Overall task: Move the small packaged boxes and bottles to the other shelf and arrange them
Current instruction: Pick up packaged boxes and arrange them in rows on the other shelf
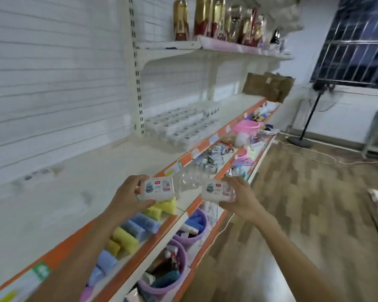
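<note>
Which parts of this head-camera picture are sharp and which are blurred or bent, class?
Head view: the left hand and right hand, each holding a small white box, are sharpest; the white shelf and wooden floor smear with motion blur; the wide lens bows the shelf edges.

2 packs, 2 hands, 3 tubs

2 small white plastic-wrapped packs (159, 189) (218, 191); 2 bare hands (129, 198) (241, 200); 3 round purple plastic tubs (198, 223) (180, 256) (162, 282).
</note>
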The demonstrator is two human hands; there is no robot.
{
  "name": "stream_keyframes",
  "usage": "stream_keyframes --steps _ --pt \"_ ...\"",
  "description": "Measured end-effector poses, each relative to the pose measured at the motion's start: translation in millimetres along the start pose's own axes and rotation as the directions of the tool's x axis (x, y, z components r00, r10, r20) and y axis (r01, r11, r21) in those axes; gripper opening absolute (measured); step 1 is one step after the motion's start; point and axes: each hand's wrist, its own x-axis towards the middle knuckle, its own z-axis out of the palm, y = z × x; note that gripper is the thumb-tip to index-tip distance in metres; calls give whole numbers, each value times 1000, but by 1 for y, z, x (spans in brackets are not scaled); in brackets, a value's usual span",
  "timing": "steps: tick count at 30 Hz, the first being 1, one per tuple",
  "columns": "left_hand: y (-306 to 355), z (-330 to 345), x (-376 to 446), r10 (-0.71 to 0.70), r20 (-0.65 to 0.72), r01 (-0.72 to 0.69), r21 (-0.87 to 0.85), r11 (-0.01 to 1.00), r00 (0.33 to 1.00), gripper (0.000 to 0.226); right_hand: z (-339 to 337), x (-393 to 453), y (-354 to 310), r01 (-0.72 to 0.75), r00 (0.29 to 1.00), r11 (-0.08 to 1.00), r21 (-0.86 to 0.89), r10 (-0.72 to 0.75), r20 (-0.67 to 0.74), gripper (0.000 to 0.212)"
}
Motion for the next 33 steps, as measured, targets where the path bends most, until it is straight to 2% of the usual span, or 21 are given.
stream_keyframes --steps 7,10,19,28,33 --pt "57 121 62 -26 58 27 -22 999 998 65 -68 -4 122 -50 994 998 -26 48 -96 73" --pt "76 155 83 -30 68 30 1 1000 997 65 -86 3 162 -48 990 999 24 51 -132 71" --pt "106 230 158 -32 130 23 70 997 991 69 -105 46 254 -164 980 981 109 174 -97 76" --pt "95 290 307 -5 94 2 38 999 996 67 -124 188 333 -157 983 983 95 164 -81 72" --pt "95 299 397 26 22 -28 60 998 999 67 -139 290 346 -89 992 989 121 99 -75 70"
